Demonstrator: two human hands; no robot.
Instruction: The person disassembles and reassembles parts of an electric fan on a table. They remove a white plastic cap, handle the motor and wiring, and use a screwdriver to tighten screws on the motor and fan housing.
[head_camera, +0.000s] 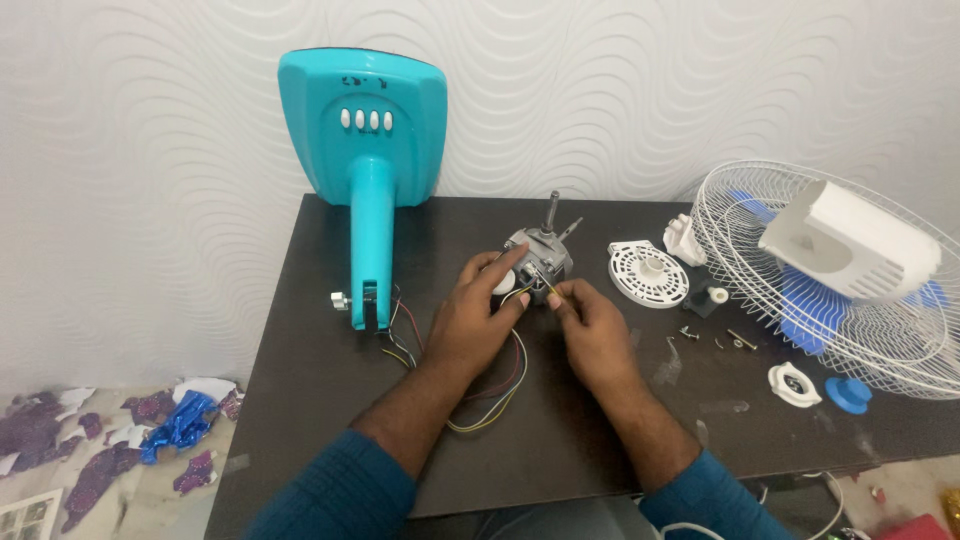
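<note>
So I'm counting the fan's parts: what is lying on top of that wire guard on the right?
A white motor housing cover lies on the wire guard. Blue fan blades show through the wires beneath it; the cover hides most of the blades, so their hub cannot be seen.

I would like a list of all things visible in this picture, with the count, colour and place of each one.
fan stand: one, turquoise, far left of table, leaning on the wall
motor: one, grey, table centre, between the hands
wires: several, red, yellow and dark, from stand to motor
round cover: one, white, right of motor
fan guard: one, white wire, right edge, blue blades inside
motor housing: one, white, on the guard
cap: one, blue, front right
screws: a few, metal, near the guard
table: one, dark brown
left hand: on the motor
right hand: pinching a wire
</note>
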